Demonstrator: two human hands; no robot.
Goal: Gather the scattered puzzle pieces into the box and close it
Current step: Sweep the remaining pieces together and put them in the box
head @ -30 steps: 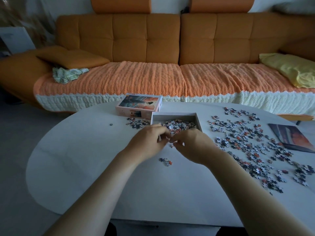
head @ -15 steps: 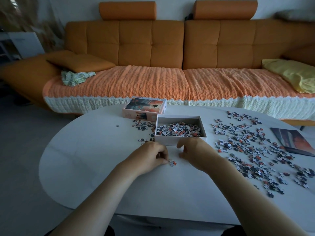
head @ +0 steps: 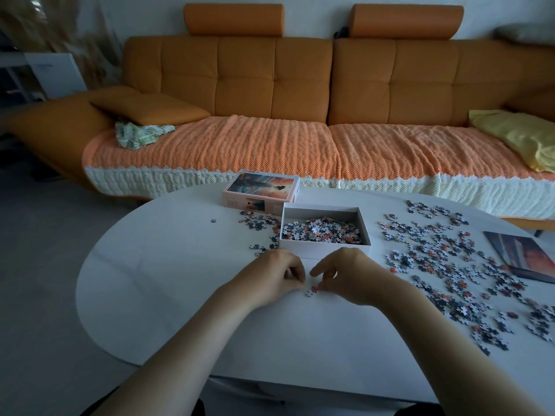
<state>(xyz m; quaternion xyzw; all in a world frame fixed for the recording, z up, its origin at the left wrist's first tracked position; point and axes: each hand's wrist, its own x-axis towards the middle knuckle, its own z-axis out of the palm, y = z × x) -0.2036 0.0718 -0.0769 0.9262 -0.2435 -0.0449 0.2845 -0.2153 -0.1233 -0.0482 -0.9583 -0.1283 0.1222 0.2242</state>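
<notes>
The open white box (head: 325, 251) stands mid-table, partly filled with puzzle pieces (head: 322, 229). Its picture lid (head: 260, 187) lies behind it to the left. Many scattered pieces (head: 450, 265) cover the table's right side, and a small group (head: 257, 222) lies left of the box. In front of the box, two or three loose pieces (head: 310, 291) lie between my hands. My left hand (head: 274, 276) is curled with its fingertips beside them; whether it holds anything is hidden. My right hand (head: 348, 274) pinches at the red piece with its thumb, index finger raised.
The white oval table (head: 180, 280) has one stray piece (head: 213, 220) at its far left. A picture sheet (head: 522, 253) lies at the right edge. An orange sofa (head: 270, 85) with a knitted cover runs behind the table.
Both hands have come back from the box to the table in front of it and closed in on the few loose pieces there. The view has tilted up.
</notes>
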